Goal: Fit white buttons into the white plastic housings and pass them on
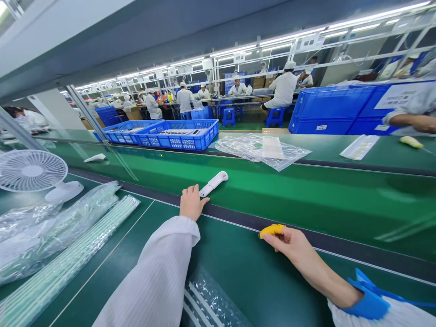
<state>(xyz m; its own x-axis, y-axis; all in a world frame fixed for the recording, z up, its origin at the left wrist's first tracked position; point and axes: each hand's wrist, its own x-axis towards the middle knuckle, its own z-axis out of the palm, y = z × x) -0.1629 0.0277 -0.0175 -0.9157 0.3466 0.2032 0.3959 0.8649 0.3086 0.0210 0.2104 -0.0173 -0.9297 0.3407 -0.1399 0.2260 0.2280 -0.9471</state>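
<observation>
My left hand (192, 203) reaches to the belt's near edge, its fingers stretched forward and thumb spread out. Right beside it, in the gap between index finger and thumb, is the near end of a slim white plastic part (214, 183) with a rounded far end. It appears to lie on the green belt. My right hand (289, 243) is over the bench edge, thumb pressed toward an index finger that wears a yellow finger cot (271, 230). A small clear bit shows at that fingertip; what it is I cannot make out.
A white fan (32, 170) and bagged pale green strips (75, 254) lie left. Another plastic bag (214, 299) is near my left sleeve. Across the green belt (306, 195) stand blue crates (180, 136) and plastic bags (252, 147). A co-worker's arm (412, 120) is far right.
</observation>
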